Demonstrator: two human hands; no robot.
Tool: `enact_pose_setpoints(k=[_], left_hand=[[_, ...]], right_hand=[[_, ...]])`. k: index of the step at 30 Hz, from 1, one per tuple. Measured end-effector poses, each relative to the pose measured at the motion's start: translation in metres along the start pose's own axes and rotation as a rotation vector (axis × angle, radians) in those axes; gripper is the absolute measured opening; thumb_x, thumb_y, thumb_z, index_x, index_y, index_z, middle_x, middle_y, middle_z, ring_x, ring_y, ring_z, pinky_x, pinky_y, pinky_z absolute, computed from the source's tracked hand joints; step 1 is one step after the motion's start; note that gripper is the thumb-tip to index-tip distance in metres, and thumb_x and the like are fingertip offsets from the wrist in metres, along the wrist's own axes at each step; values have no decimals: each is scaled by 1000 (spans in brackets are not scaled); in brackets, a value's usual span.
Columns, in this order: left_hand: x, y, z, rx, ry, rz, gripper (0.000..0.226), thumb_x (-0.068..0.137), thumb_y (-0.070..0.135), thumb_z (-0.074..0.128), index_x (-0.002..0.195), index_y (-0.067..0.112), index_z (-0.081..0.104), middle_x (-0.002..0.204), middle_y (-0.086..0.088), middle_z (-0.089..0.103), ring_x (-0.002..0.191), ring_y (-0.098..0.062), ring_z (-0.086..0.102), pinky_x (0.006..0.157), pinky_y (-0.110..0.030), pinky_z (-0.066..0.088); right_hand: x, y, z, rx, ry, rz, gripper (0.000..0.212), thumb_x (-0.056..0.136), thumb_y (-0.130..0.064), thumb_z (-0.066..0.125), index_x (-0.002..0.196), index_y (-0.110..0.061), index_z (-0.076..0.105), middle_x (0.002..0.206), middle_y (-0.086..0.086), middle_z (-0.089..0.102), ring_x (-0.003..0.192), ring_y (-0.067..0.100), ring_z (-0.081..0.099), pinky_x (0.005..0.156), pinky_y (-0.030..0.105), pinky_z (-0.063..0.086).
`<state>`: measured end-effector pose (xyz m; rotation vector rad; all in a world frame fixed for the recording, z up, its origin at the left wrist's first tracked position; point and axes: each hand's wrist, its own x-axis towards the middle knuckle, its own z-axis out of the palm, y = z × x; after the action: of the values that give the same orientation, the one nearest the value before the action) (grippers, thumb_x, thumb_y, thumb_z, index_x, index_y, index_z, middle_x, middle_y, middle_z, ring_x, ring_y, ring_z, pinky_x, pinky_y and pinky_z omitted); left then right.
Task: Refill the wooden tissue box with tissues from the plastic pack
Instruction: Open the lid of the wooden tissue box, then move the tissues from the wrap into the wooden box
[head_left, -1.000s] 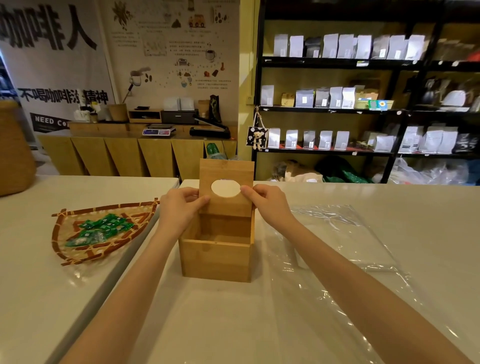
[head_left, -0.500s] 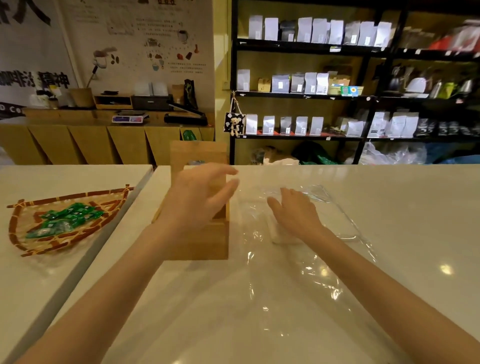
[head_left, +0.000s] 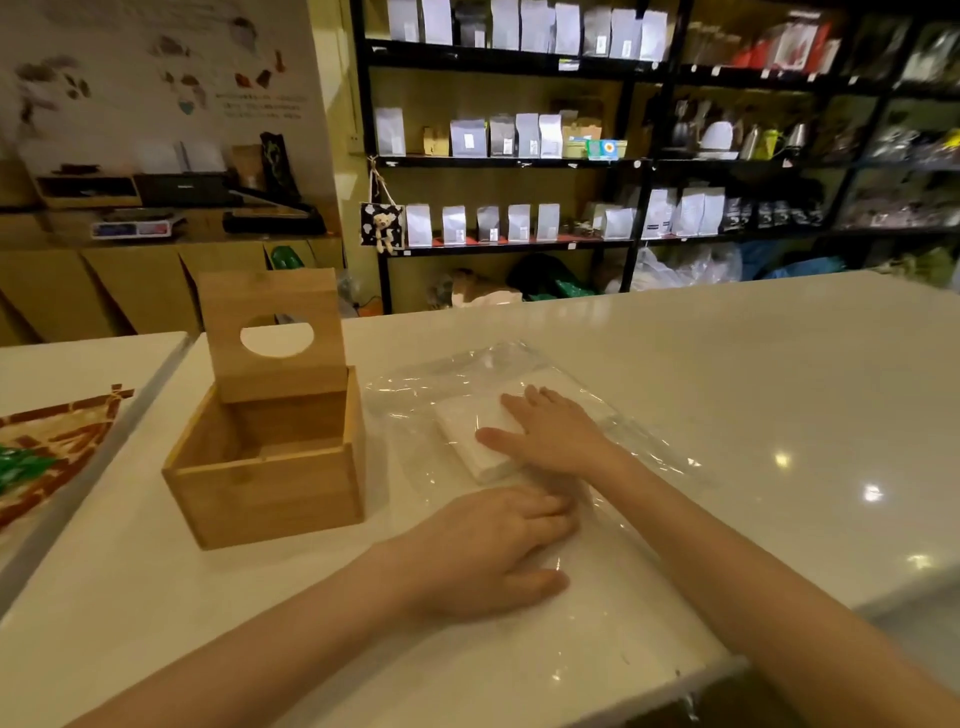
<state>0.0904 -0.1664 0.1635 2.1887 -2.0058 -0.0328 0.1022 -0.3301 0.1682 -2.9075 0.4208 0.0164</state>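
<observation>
The wooden tissue box (head_left: 265, 488) stands on the white counter with nothing inside it. Its lid (head_left: 272, 332), which has an oval hole, is tipped up at the back. To the right lies the clear plastic pack (head_left: 452, 374), spread flat, with a white stack of tissues (head_left: 470, 431) inside. My right hand (head_left: 550, 436) rests flat on the tissues, fingers spread, inside the plastic as far as I can tell. My left hand (head_left: 493, 551) presses flat on the near part of the plastic, fingers together.
A woven tray (head_left: 62, 441) with green packets sits on the neighbouring table at the left, across a narrow gap. Black shelves (head_left: 519, 161) with white bags stand behind the counter. The counter's near edge (head_left: 717, 670) runs under my right forearm.
Both hands left the box lid, which stays tipped up. My right hand went to the tissue stack; my left hand moved from the box down onto the plastic. The camera turned right.
</observation>
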Motion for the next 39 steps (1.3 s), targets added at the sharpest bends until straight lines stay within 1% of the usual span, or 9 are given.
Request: enact_pose_setpoints(k=[8, 12, 15, 18, 23, 25, 30, 33, 39], left_hand=[[41, 7, 21, 142, 119, 38, 67, 86, 55, 32, 133, 8, 46, 137, -7, 53, 134, -24, 37, 111, -30, 0], [43, 11, 25, 4, 31, 12, 66, 89, 48, 17, 143, 12, 28, 154, -4, 27, 143, -13, 18, 108, -18, -1], [43, 13, 24, -112, 53, -20, 54, 95, 39, 16, 142, 16, 31, 155, 2, 24, 143, -9, 16, 107, -15, 5], [41, 15, 23, -153, 95, -17, 54, 94, 37, 17, 135, 16, 44, 150, 3, 35, 141, -8, 24, 107, -16, 13], [41, 13, 27, -187, 240, -4, 75, 88, 59, 9, 127, 14, 54, 139, -3, 51, 132, -13, 42, 114, -30, 27], [40, 12, 26, -245, 383, -12, 76, 88, 57, 10, 122, 10, 59, 131, -7, 58, 126, -11, 48, 109, -18, 30], [36, 17, 14, -374, 402, 32, 57, 90, 51, 27, 130, 19, 51, 135, 18, 39, 127, 16, 22, 105, 0, 16], [34, 16, 2, -490, 338, 44, 45, 93, 38, 32, 124, 17, 58, 135, 21, 40, 129, 17, 28, 108, -6, 17], [36, -35, -13, -366, 429, -598, 48, 99, 32, 19, 143, 13, 26, 155, -1, 21, 144, -11, 14, 115, -25, 1]], right_hand=[[-11, 23, -6, 90, 6, -151, 63, 93, -53, 30, 147, -26, 13, 159, 5, 8, 146, 18, 3, 119, 39, 3], [-42, 37, -25, 415, 150, -115, 51, 96, -42, 36, 143, -23, 31, 153, 0, 30, 140, 13, 24, 115, 31, 16], [-78, 49, -38, 578, 274, -90, 29, 94, -25, 49, 118, -15, 62, 116, 1, 67, 108, 8, 59, 97, 24, 41], [-115, 55, -48, 768, 428, -117, 19, 88, -6, 53, 90, -9, 72, 82, 8, 74, 77, 15, 68, 75, 22, 52], [-160, 63, -48, 718, 79, -136, 21, 78, -14, 54, 79, -10, 75, 77, 5, 75, 71, 15, 68, 71, 24, 55], [-164, 66, -33, 546, -25, -116, 24, 78, -21, 54, 90, -19, 75, 91, -2, 76, 85, 15, 69, 85, 32, 54], [-149, 57, -4, 281, 89, -269, 41, 97, -14, 41, 136, -22, 43, 142, -12, 41, 127, -5, 34, 106, 3, 18], [-126, 46, 6, 147, 169, -365, 42, 95, -14, 43, 137, -14, 40, 148, 2, 36, 134, 7, 27, 112, 14, 14], [-75, 18, 15, -32, 72, -331, 56, 100, -34, 27, 148, -21, 1, 158, -6, -6, 142, 3, -10, 117, 31, -9]])
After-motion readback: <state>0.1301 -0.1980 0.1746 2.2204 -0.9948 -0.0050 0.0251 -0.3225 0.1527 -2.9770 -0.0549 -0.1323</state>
